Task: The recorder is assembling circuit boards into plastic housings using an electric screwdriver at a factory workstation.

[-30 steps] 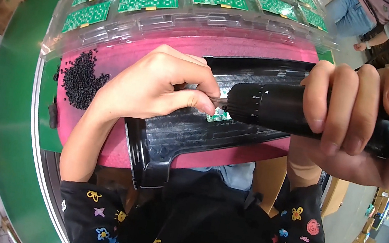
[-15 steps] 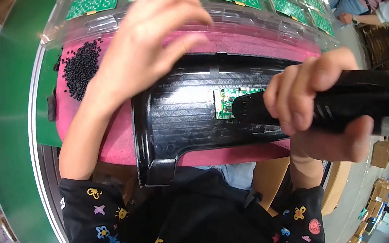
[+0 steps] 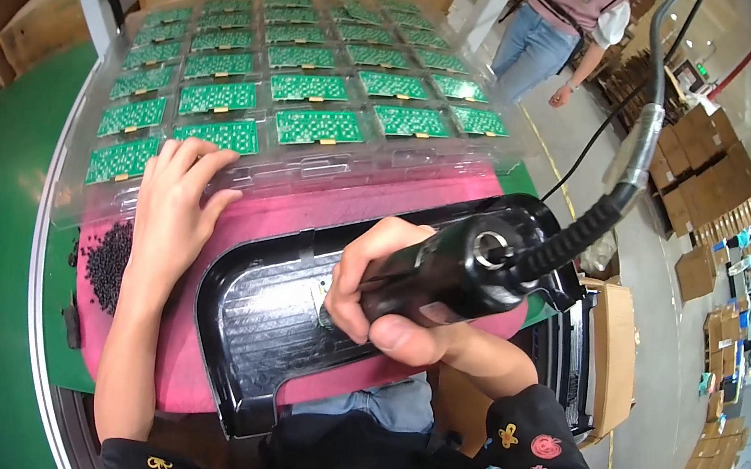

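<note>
My right hand (image 3: 355, 275) is wrapped round a black corded electric screwdriver (image 3: 432, 277), its tip hidden behind my fingers. Beneath it lies a long black plastic housing (image 3: 236, 321) with a ribbed inside. Only a sliver of the circuit board (image 3: 324, 297) mounted in the housing shows past the hand. My left hand (image 3: 171, 204) reaches to the near edge of a clear plastic tray (image 3: 327, 169), fingers bent and thumb apart. Its fingertips overlap a green circuit board (image 3: 221, 134) in the front row; whether they touch it I cannot tell. No held object shows there.
A heap of small black parts (image 3: 106, 267) sits on the pink mat (image 3: 175, 341), left of the housing. The screwdriver's cord (image 3: 643, 148) rises at the right. Another person (image 3: 557, 29) stands beyond the bench. Cardboard boxes (image 3: 610, 357) stand at the right and back.
My left hand has gone from above the housing's left part to the tray edge. The screwdriver has tilted more upright, covering most of the mounted board. The view has swung up, showing more tray.
</note>
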Tool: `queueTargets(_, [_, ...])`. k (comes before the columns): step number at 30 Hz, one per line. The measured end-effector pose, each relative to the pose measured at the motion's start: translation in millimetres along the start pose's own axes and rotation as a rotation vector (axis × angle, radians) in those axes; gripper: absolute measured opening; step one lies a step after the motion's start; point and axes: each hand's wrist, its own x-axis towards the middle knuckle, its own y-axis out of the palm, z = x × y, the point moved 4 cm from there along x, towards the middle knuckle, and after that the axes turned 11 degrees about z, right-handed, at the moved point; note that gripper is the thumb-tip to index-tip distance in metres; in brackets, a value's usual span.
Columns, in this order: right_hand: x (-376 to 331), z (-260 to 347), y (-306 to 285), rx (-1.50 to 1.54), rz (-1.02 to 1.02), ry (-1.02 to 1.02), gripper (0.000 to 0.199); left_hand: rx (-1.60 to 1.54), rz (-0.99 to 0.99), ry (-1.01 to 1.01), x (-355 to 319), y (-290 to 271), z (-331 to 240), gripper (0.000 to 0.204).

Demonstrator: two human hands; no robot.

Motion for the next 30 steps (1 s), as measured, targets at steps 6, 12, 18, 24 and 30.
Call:
queueTargets(6, [-1, 1, 0, -0.042, 0.014, -0.002, 0.03, 0.039, -0.014, -0.026, 0, 6, 8, 0.036])
queueTargets(12, [-12, -2, -6, -0.165, -0.027, -0.032, 0.03, 0.044, -0.122, -0.02, 2, 19, 22, 0.035])
queueTargets(18, [-6, -8, -5, -0.064, -0.076, -0.047, 0.034, -0.031, -0.039, -0.07, 1, 20, 29, 0.038])
queueTargets(24, [3, -12, -4, -0.125, -0.027, -0.109, 0.038, -0.01, -0.07, -0.037, 0, 21, 32, 0.032])
queueTargets(30, [1, -5, 1, -0.254, -0.087, 0.01, 0.052, 0.012, -0.071, -0.019, 3, 24, 35, 0.032])
